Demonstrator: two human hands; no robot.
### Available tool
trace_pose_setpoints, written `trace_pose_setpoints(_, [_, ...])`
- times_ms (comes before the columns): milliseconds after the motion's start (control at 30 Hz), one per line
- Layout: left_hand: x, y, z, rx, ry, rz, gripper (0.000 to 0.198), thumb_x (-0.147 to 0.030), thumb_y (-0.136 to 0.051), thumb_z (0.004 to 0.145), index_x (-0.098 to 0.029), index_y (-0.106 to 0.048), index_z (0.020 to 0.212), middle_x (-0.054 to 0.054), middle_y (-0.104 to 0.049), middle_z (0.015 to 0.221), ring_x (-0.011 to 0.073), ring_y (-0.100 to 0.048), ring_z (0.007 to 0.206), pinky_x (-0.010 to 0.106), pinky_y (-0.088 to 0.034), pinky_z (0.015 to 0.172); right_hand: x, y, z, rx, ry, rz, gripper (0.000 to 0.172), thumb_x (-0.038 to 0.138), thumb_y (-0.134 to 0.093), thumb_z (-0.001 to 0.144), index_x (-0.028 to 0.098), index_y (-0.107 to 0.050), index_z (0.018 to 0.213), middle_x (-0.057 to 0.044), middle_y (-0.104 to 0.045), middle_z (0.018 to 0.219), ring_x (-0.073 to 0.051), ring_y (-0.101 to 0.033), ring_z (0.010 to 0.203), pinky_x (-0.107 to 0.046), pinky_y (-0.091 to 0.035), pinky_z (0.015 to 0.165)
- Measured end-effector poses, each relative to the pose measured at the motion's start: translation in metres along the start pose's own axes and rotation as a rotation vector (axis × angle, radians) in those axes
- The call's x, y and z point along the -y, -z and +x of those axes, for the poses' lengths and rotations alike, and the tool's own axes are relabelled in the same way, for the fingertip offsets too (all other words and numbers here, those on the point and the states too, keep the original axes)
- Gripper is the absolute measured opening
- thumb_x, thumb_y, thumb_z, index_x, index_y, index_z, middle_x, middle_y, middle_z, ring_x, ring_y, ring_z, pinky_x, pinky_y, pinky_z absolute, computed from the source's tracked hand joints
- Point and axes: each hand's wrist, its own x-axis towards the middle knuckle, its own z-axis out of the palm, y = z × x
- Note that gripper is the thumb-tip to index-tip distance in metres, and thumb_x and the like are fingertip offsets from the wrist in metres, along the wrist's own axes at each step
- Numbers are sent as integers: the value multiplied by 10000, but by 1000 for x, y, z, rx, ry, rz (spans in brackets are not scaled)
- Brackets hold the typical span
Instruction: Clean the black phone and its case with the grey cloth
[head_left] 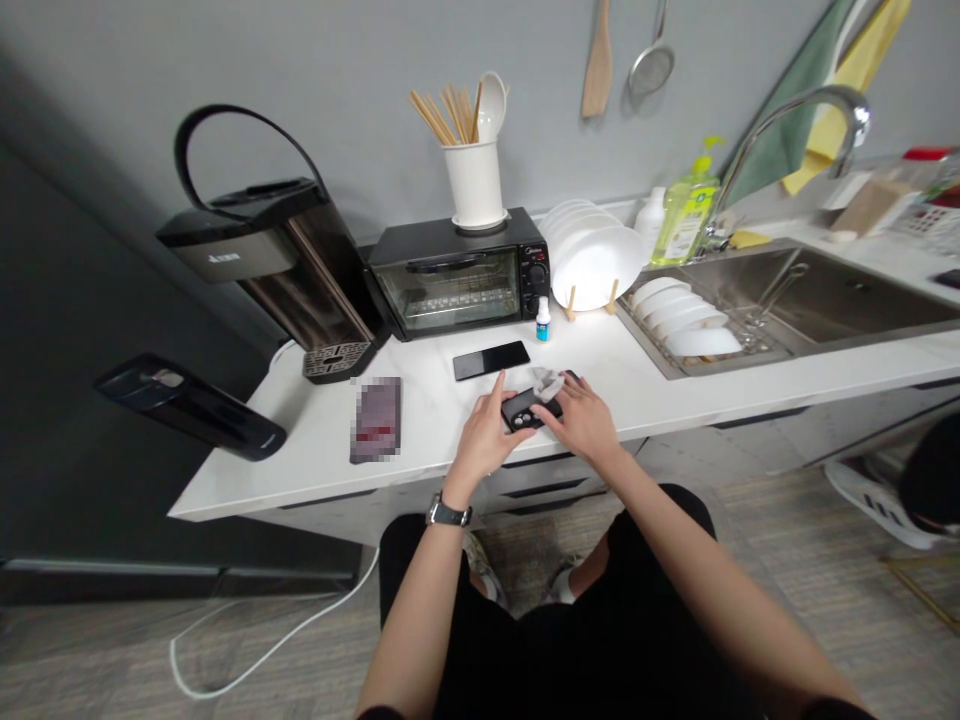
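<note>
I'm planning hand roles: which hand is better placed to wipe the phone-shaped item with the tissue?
Likely the right hand: it is beside the tissue, while the left hand holds the black phone-shaped item at its lens end.

Both hands are at a black phone or phone case (512, 408) by the counter's (427, 430) front edge: the left hand (484, 430) grips one end near the round camera rings, and the right hand (589, 420) holds the other, a crumpled grey cloth (547, 385) lying by its fingers. Just behind, another phone (491, 361) lies flat beside a small bottle (543, 322). A toaster oven (459, 285) bearing a white pot (475, 185) of chopsticks stands farther back, with plates (592, 265) racked to its right, then a sink (862, 285)
</note>
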Motion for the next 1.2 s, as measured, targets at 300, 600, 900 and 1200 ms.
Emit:
trace_pose_setpoints(300, [-2,3,-2,34,19,14,1092,-29,-600,749,-278,-79,1676,94,-596,1442,252,-518,1306,432,-450,1117,55,0,-28,109,266,210,419,495,-566,1034,153,-677,1250,-171,-698,1353,-309,-522,1433,-550,-380,1211])
trace_pose_setpoints(600, [-3,3,-3,36,2,10,1091,-31,-643,756,-322,-119,1667,56,-600,1451,240,-517,1313,422,-452,1131,53,-4,-41,-19,225,117,315,380,-548,1059,186,-675,1272,-98,-720,1338,-299,-535,1422,-549,-348,1227])
trace_pose_setpoints(900, [-3,2,-1,3,-23,38,1046,-327,-830,834,-311,-182,1655,70,-625,1416,284,-540,1304,453,-455,1118,10,9,-50,-133,66,-22,330,352,-508,1074,200,-690,1303,-87,-734,1318,-304,-561,1400,-544,-311,1234])
trace_pose_setpoints(1200, [-4,2,-1,3,-25,43,1075,-368,-858,817,-322,-184,1653,70,-623,1407,283,-545,1305,451,-448,1125,-14,27,-26,-62,-80,-229,493,474,-413,1090,125,-729,1237,-156,-651,1430,-387,-426,1489,-618,-256,1237])
